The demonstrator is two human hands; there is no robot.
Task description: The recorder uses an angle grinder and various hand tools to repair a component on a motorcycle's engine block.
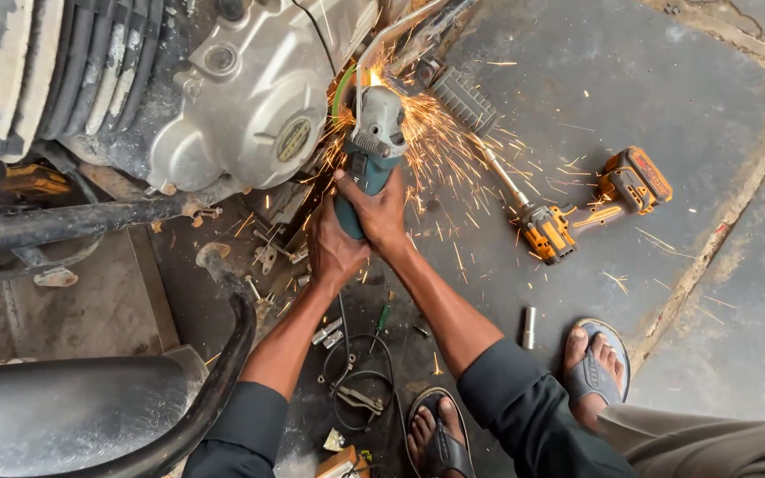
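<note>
Both my hands grip a teal angle grinder [372, 142] whose grey head points up at the underside of a motorcycle. My left hand [333, 248] wraps the lower body of the tool. My right hand [381, 209] holds it just above, fingers curled around the housing. Orange sparks [440, 146] spray to the right from the disc, which touches metal beside the silver engine cover [254, 97] and near the ribbed footpeg [464, 99].
A yellow cordless impact wrench [549, 232] with a long extension and a separate yellow battery tool [635, 180] lie on the concrete at right. A socket [529, 327], bolts and a coiled cable [356, 372] lie near my sandalled feet [597, 358]. A black exhaust pipe [90, 416] fills the lower left.
</note>
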